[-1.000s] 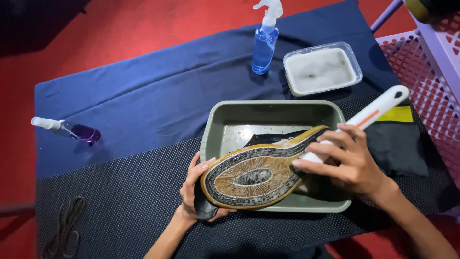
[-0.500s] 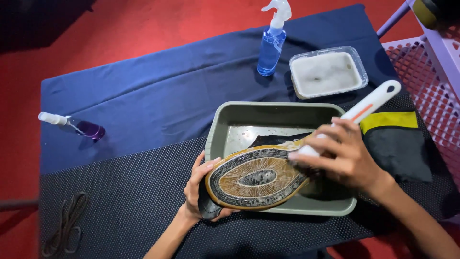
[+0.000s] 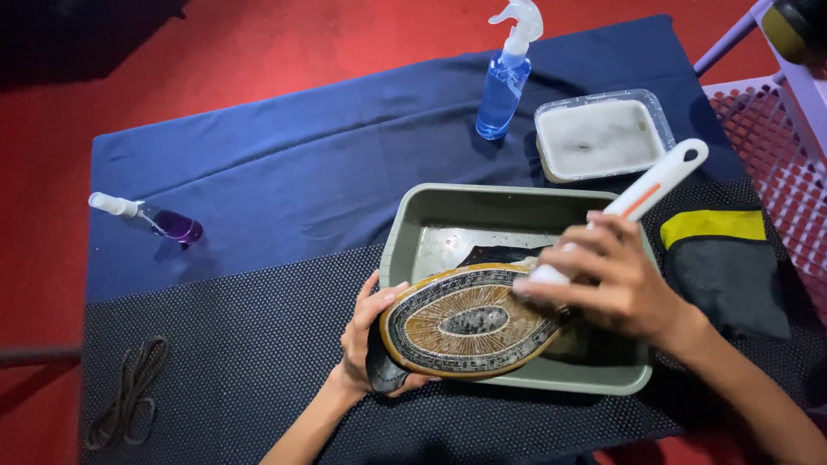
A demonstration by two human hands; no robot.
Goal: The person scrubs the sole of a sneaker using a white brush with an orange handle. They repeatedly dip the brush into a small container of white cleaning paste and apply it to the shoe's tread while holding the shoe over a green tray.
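My left hand grips the heel end of a shoe turned sole up, its brown and grey patterned sole facing me. The shoe lies across the near part of a grey-green plastic basin. My right hand is closed around a white brush with an orange stripe on its handle, the handle pointing up to the right. The brush head is pressed at the toe end of the sole and is hidden under my fingers.
A blue spray bottle and a clear tub of cloudy liquid stand behind the basin. A small purple bottle lies at the left, dark laces at the near left, a black and yellow cloth at the right.
The shoe has been drawn slightly lower and flatter over the basin, and my right hand with the brush has shifted along the toe end of the sole.
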